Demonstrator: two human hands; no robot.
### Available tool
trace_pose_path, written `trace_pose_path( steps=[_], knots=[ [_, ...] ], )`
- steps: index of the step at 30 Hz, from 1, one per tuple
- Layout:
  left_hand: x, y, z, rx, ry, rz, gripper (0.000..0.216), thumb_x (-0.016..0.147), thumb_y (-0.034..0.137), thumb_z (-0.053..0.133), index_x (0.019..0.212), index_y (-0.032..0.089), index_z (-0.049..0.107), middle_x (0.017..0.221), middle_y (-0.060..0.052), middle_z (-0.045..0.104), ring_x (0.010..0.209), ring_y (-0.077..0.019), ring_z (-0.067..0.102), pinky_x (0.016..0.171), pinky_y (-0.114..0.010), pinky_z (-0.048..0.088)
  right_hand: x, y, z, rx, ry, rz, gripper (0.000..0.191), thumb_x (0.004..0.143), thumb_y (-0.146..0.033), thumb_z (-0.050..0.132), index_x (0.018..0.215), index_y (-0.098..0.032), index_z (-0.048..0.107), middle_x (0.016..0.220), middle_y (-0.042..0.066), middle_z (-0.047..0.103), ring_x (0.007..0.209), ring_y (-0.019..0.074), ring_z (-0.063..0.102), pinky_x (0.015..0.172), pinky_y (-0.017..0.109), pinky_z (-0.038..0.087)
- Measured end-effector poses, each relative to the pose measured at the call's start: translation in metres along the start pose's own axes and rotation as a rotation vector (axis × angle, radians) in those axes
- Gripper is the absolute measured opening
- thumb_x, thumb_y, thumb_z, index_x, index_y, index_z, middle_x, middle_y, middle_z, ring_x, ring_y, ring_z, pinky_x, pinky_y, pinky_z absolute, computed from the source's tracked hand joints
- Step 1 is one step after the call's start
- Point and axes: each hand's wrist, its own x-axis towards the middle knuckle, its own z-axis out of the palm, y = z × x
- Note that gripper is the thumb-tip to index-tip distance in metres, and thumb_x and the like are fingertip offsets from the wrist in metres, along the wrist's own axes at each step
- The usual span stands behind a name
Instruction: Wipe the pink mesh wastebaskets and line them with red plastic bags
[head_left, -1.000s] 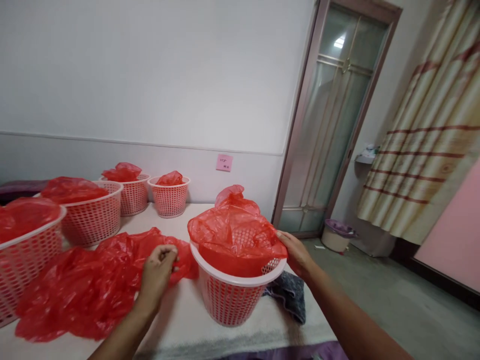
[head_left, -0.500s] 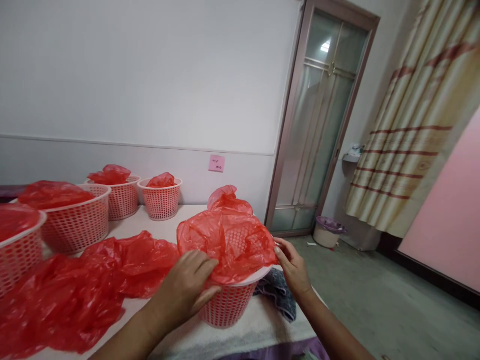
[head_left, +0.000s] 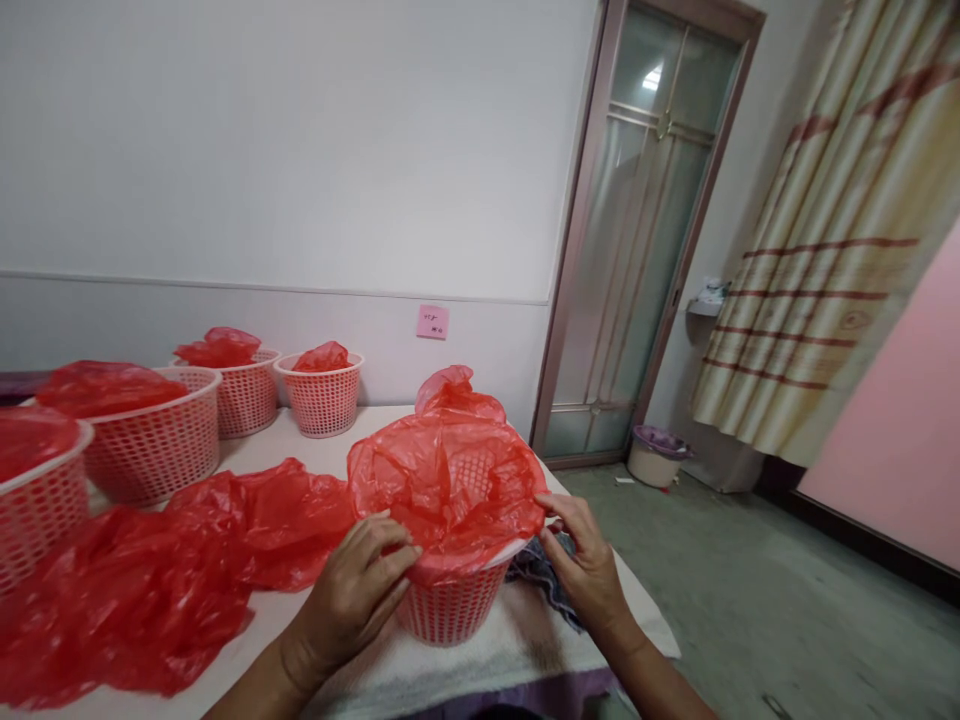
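Observation:
A red plastic bag [head_left: 442, 480] lines a pink-white perforated basket [head_left: 453, 604] on the near part of the table, its edge draped over the rim. My left hand [head_left: 361, 570] is at the basket's front left rim, fingers curled and pinching the bag's edge. At the right rim, my right hand [head_left: 581, 550] grips the bag's edge between thumb and fingers. Part of the bag bunches up behind the basket's far rim. Loose red plastic bags [head_left: 142, 590] lie crumpled on the table to the left.
More baskets with red bags in them stand at the left and back, among them a small basket [head_left: 322, 398]. A dark cloth [head_left: 544, 575] lies right of the lined basket on the white-covered table [head_left: 637, 610]. A lined bin [head_left: 654, 462] stands on the floor by the door.
Both hands have shifted slightly along the rim. The bag's front edge now lies lower over the basket's front and right rim, and the liner sits more spread inside.

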Motion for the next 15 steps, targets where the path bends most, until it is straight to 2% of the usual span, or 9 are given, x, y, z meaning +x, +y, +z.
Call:
trace_pose_path(
  steps=[5,10,13,15],
  knots=[
    [0.008,0.002,-0.002,-0.037,-0.023,-0.04,0.027,0.087,0.005,0.054,0.113,0.014,0.055,0.106,-0.009,0.057,0.102,-0.0176,0.052,0.1,-0.034,0.043,0.005,-0.018,-0.013,-0.147,-0.054,-0.192,0.029,0.089,-0.018,0.056,0.116,-0.027,0.06,0.105,0.005,0.053,0.101,0.0181,0.055,0.088,0.033,0.048],
    [0.021,0.004,-0.009,-0.101,-0.125,-0.103,0.031,0.086,0.019,0.063,0.115,0.017,0.053,0.105,-0.008,0.056,0.099,-0.0193,0.053,0.09,-0.034,0.048,0.015,-0.029,-0.018,-0.119,-0.201,-0.201,0.019,0.089,-0.019,0.058,0.107,-0.025,0.06,0.1,0.004,0.054,0.097,0.018,0.054,0.085,0.032,0.046],
    [0.029,0.002,-0.015,-0.185,-0.211,-0.169,0.019,0.09,0.014,0.054,0.108,0.021,0.054,0.102,-0.006,0.056,0.096,-0.0166,0.054,0.083,-0.029,0.048,0.019,-0.032,-0.02,-0.078,-0.265,-0.19,0.011,0.09,-0.018,0.056,0.098,-0.025,0.06,0.095,0.003,0.056,0.094,0.0173,0.054,0.083,0.032,0.045],
    [0.033,-0.001,-0.017,-0.237,-0.225,-0.208,0.018,0.091,0.009,0.049,0.102,0.022,0.055,0.097,-0.004,0.054,0.091,-0.0141,0.054,0.079,-0.026,0.047,0.02,-0.031,-0.02,-0.043,-0.282,-0.183,0.009,0.091,-0.017,0.054,0.093,-0.024,0.058,0.092,0.002,0.056,0.091,0.0167,0.054,0.082,0.032,0.044]
  ],
)
